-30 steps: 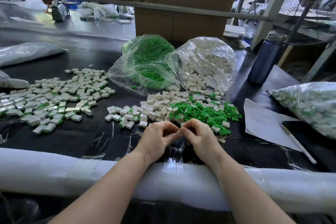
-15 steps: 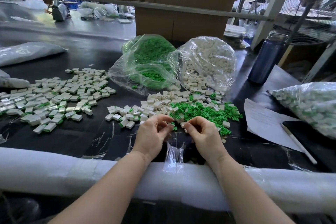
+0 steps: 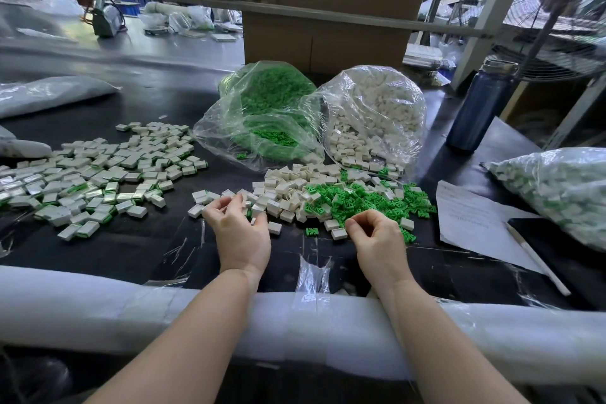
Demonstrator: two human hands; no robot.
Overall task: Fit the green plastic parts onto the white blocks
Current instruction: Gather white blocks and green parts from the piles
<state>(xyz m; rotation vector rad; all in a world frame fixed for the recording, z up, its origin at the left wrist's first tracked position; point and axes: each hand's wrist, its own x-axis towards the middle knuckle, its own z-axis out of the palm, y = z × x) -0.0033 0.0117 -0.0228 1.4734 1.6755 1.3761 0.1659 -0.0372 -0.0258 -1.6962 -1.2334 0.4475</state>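
Loose green plastic parts [image 3: 367, 203] lie heaped on the black table, next to a heap of bare white blocks [image 3: 288, 190]. My left hand [image 3: 241, 233] hovers at the left edge of the white heap. Its fingers curl round a white block with a green edge [image 3: 252, 215] that shows between fingers and thumb. My right hand [image 3: 377, 239] rests at the near edge of the green heap, thumb and forefinger pinched together. Whatever is between them is hidden. A single green part [image 3: 311, 232] and a white block [image 3: 338, 233] lie between the hands.
Fitted white-and-green blocks [image 3: 98, 174] spread over the left of the table. Open bags of green parts [image 3: 265, 115] and white blocks [image 3: 377, 115] stand behind the heaps. At the right are a blue bottle [image 3: 475, 108], paper [image 3: 469, 220], a pen [image 3: 534, 259] and a filled bag [image 3: 564, 187]. A foam roll [image 3: 98, 308] pads the near edge.
The hands were pressed together over one piece near the table edge. They have parted: the left moved forward and left to the white blocks, the right moved right to the green heap.
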